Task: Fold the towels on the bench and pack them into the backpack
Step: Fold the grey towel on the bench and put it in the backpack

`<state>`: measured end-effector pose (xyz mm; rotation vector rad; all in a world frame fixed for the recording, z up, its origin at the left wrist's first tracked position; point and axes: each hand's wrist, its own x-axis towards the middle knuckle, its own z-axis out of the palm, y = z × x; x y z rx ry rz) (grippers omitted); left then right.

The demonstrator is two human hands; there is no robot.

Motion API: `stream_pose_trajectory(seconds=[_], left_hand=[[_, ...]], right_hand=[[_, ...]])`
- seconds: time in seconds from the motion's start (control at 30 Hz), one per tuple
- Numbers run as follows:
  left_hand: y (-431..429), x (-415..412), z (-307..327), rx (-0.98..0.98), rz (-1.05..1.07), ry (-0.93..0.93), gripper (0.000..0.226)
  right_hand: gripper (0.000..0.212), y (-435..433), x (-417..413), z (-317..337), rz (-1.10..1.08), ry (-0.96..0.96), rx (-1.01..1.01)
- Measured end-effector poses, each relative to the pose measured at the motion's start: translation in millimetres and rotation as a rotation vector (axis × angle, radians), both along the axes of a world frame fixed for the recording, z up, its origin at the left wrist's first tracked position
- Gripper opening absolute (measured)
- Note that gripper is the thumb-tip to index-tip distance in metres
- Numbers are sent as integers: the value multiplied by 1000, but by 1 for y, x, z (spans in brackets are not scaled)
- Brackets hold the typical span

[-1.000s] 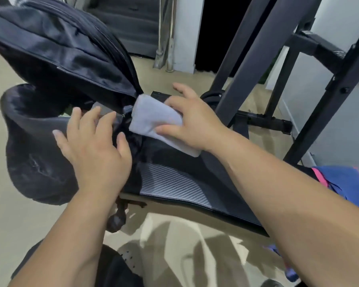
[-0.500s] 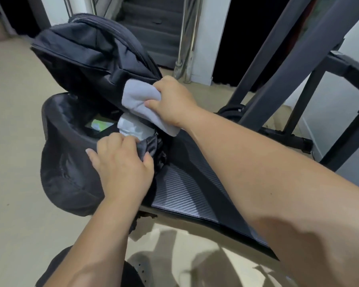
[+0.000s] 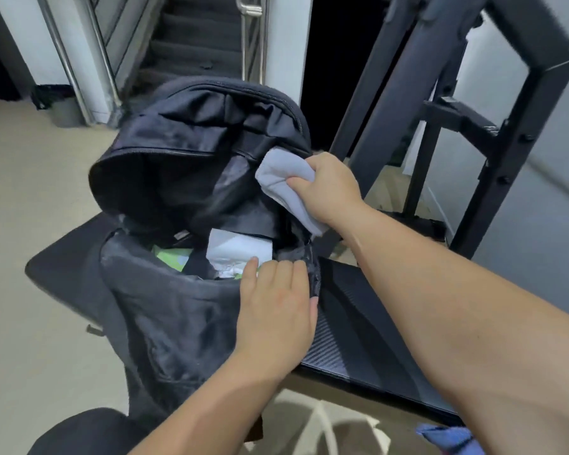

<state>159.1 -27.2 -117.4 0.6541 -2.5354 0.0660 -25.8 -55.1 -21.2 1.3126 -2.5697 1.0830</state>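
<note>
Though open, backpack (image 3: 178, 307) with white papers (image 3: 240, 249) inside.

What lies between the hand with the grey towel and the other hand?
The head view shows the open backpack, white items inside, between the left hand and the right hand gripping the grey towel.

probably a home gym, padded bench (image 3: 358, 326), black steel rack (image 3: 493, 133), carpeted stairs (image 3: 184, 44)

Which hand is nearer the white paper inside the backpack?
Left. The left hand holds the backpack rim, fingertips beside the white paper; the right hand grips the grey towel higher up, at the opening's far side.
</note>
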Motion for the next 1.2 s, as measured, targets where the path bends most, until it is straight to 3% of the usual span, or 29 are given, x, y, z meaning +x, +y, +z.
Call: stream_pose_trajectory(seconds=[0.17,0.43,0.6,0.73,0.9,1.07,1.2], left_hand=[[69,-35,9,-5,-114,-13,43],[150,-59,-3,-19,-329,-108,66],[157,-59,-17,-104,-311,-102,68],[159,-43,-20,-63,-337,-109,80],[128,-7,-11,-51,-370,37,59],[104,15,-42,-171,-440,191,47],[103,11,-56,-160,-502,303,48]], right_hand=[[25,76,-35,9,-148,21,32],[30,168,-83,2,-432,-63,41],[36,171,-86,-2,-436,-51,73],[36,168,-75,-8,-400,-62,29],[26,191,-57,-20,-394,158,83],[36,213,-24,-28,-154,645,165],[32,212,5,-21,-101,619,393]])
